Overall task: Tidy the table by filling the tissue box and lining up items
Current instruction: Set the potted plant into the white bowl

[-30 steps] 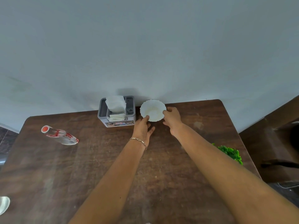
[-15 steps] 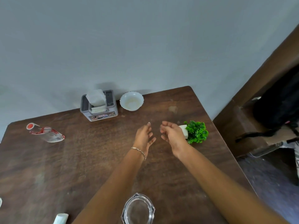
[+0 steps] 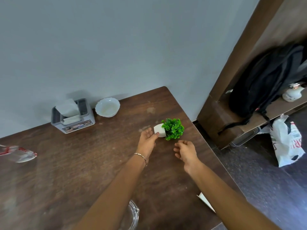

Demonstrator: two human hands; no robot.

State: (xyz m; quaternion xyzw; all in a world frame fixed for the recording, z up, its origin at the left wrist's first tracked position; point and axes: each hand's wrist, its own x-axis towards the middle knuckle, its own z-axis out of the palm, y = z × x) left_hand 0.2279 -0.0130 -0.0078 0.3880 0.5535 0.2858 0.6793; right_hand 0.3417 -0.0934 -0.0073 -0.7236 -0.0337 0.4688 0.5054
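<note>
Plant lies tipped over; left hand at its eight o'clock, fingers relaxed, thumb touching pot; right hand loosely curled, holding nothing.

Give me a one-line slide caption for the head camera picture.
Left hand touches the tipped plant pot, right hand open beside it; tissue box and white bowl stand by the wall.

A tissue box and a bowl to its right sit at the counter's far edge. Nearer and right lies a tipped potted plant, with a bottle at the left edge.
</note>
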